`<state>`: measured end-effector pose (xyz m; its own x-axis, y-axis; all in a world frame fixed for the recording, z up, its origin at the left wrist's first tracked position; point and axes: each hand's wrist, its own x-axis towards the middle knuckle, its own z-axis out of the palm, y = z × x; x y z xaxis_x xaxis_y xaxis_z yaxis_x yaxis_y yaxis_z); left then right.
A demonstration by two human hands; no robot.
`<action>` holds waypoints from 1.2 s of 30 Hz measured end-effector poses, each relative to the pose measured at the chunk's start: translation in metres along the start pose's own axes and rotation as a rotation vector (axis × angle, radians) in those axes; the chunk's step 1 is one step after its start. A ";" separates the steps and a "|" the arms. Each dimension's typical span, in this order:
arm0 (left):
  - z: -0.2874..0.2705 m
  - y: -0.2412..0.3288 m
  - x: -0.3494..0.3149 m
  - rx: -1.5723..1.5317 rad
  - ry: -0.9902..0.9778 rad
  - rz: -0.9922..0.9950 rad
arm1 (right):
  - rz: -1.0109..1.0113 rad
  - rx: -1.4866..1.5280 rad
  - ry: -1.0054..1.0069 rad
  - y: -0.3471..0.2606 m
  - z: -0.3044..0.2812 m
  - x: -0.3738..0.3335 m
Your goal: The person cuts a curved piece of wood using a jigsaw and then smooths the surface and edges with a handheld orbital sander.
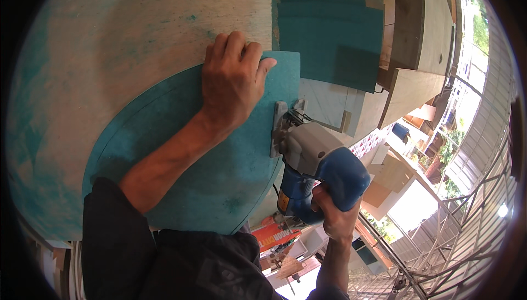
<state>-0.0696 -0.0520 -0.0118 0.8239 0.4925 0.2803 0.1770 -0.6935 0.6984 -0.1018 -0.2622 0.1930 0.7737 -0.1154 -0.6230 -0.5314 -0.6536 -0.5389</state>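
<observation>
A teal board [225, 163] with a curved outline and a dark drawn line near its rim lies on the workbench [148, 31]. My left hand [233, 80] presses on the board's far part, its fingers reaching over the curved edge and its thumb held apart. My right hand [335, 212] is wrapped round the handle of a blue and grey jigsaw [318, 152]. The saw's metal base plate [279, 130] rests against the board's right edge, with the saw body sticking out to the right. I cannot make out the blade clearly.
Stacked teal panels [332, 42] lie beyond the bench's right edge. Wooden boards [411, 97] stand at the right. Lower down are an orange-red sheet [274, 234] and assorted pieces of board. Metal roof framing [466, 217] fills the far right.
</observation>
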 end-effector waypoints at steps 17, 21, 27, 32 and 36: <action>-0.007 0.001 0.004 -0.046 0.022 -0.010 | -0.046 -0.027 -0.038 -0.007 0.001 0.006; -0.008 0.000 0.003 -0.050 0.018 -0.012 | -0.044 -0.035 -0.047 -0.012 0.002 0.007; -0.007 0.001 0.003 -0.060 0.017 -0.009 | -0.039 -0.036 -0.054 -0.019 0.004 0.009; -0.007 0.002 0.004 -0.071 0.012 -0.018 | -0.041 -0.027 -0.063 -0.017 0.002 0.010; -0.008 0.002 0.004 -0.075 0.003 -0.013 | -0.030 -0.032 -0.050 -0.021 0.004 0.009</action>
<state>-0.0697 -0.0474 -0.0041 0.8202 0.5029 0.2726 0.1471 -0.6460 0.7491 -0.0851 -0.2467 0.1960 0.7703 -0.0581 -0.6350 -0.4964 -0.6796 -0.5401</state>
